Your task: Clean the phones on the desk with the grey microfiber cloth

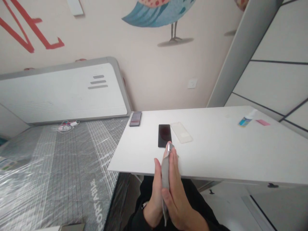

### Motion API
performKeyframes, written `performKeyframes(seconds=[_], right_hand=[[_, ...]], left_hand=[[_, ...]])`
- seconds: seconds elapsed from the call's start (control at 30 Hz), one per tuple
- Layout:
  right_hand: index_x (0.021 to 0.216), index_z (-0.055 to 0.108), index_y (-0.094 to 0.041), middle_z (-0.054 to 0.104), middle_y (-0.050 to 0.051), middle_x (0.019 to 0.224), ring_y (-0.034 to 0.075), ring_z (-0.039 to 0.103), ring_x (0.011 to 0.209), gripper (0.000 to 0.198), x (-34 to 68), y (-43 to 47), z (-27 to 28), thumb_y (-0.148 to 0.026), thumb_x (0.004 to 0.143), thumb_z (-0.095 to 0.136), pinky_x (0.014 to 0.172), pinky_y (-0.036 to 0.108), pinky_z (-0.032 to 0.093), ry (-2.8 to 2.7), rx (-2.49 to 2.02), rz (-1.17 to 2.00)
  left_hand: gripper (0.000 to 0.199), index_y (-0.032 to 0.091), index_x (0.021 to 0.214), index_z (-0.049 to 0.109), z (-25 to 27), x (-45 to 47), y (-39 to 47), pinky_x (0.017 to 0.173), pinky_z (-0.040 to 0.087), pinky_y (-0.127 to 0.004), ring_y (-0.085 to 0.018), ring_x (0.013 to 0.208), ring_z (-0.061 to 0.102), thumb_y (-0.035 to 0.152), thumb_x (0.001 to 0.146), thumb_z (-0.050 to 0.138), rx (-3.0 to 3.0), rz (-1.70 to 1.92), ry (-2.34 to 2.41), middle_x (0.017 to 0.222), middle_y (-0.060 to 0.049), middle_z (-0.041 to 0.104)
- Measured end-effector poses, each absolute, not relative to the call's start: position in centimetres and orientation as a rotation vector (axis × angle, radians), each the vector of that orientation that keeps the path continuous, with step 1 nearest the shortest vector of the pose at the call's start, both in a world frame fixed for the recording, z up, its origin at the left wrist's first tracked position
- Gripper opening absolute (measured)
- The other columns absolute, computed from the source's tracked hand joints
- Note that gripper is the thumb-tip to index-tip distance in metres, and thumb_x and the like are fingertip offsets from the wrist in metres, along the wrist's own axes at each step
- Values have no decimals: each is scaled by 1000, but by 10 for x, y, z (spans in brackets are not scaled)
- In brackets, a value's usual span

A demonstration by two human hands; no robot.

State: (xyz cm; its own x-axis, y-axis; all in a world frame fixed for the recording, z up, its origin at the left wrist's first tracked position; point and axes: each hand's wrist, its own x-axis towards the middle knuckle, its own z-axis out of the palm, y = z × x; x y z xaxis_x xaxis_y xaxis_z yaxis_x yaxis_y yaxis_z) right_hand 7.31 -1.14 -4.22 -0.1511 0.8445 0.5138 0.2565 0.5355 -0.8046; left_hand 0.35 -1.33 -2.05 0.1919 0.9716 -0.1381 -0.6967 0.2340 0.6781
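My left hand and my right hand are pressed palm to palm near the table's front edge, fingers pointing forward. Between them is a folded grey cloth, its lower corner hanging below the palms. A shiny edge shows at the cloth's far tip; whether something is wrapped inside, I cannot tell. Just beyond my fingertips, a black-screened phone or small tablet lies flat on the white table. A clear, pale case rests to the right of it.
At the table's back left corner sits a small pixelated stack. A spray bottle with a blue label lies at the far right, near a pink piece. To the left is a plastic-wrapped mattress with a coiled cable.
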Motion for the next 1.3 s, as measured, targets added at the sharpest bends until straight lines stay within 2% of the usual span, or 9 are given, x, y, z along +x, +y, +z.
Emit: performKeyframes(seconds=[0.23, 0.37, 0.5, 0.63, 0.73, 0.87, 1.0, 1.17, 1.3], right_hand=[[163, 5, -40, -1, -11, 172, 31, -3, 158, 64, 79, -7, -31, -46, 106, 34, 128, 61, -2, -1538, -921, 683], [163, 8, -40, 6, -9, 171, 33, 6, 158, 71, 78, -10, -34, -43, 103, 46, 129, 59, 5, -1681, -834, 685], [162, 17, -39, 15, -6, 171, 31, 13, 157, 60, 83, 8, -29, -36, 106, 40, 129, 60, 5, -1662, -896, 611], [163, 8, -37, 9, -4, 171, 32, 11, 158, 70, 81, 6, -28, -30, 103, 45, 128, 61, 8, -1663, -957, 550], [162, 13, -39, 17, -5, 170, 32, 18, 156, 69, 84, 3, -34, -34, 102, 48, 129, 58, 12, -1714, -914, 631], [163, 14, -31, 12, -3, 171, 29, 11, 158, 60, 90, 10, -45, -37, 107, 34, 129, 59, 6, -1652, -1019, 586], [163, 9, -31, 8, -3, 172, 28, 8, 159, 64, 86, 3, -50, -34, 106, 37, 129, 58, 6, -1620, -1036, 599], [164, 9, -29, 9, -1, 172, 27, 9, 159, 62, 87, 6, -43, -36, 107, 34, 129, 59, 8, -1699, -1065, 618], [164, 7, -33, 7, -4, 172, 28, 7, 159, 63, 81, 4, -41, -38, 107, 35, 129, 58, 5, -1607, -1048, 585]], left_hand=[[71, 21, 126, 74, -13, 3, -16, 130, 18, -40, -30, 156, 23, 74, 80, 67, 451, 1199, 545, 154, -4, 52], [58, 23, 123, 75, -12, 2, -6, 129, 19, -35, -23, 154, 30, 66, 95, 49, 355, 1238, 506, 150, -1, 57], [63, 19, 127, 72, -14, 6, -5, 129, 22, -41, -26, 154, 30, 65, 99, 38, 339, 1189, 544, 150, -5, 58], [65, 23, 129, 71, -17, 7, -3, 129, 22, -36, -25, 155, 27, 70, 97, 39, 427, 1212, 519, 152, -2, 56], [60, 27, 127, 72, -18, 8, -2, 128, 19, -31, -20, 156, 25, 65, 100, 35, 391, 1266, 532, 151, 2, 57], [75, 20, 135, 67, -16, 10, -1, 129, 20, -39, -26, 156, 25, 73, 97, 28, 381, 1124, 558, 154, -5, 54], [75, 27, 148, 53, -15, 10, 6, 128, 24, -39, -24, 155, 28, 74, 97, 28, 402, 1220, 555, 159, -2, 47], [77, 24, 141, 62, -13, 10, 7, 127, 26, -38, -25, 154, 32, 76, 95, 30, 445, 1185, 536, 153, -4, 55], [75, 27, 147, 55, -9, 10, 11, 128, 27, -38, -23, 155, 29, 74, 97, 25, 495, 1232, 516, 160, 0, 45]])
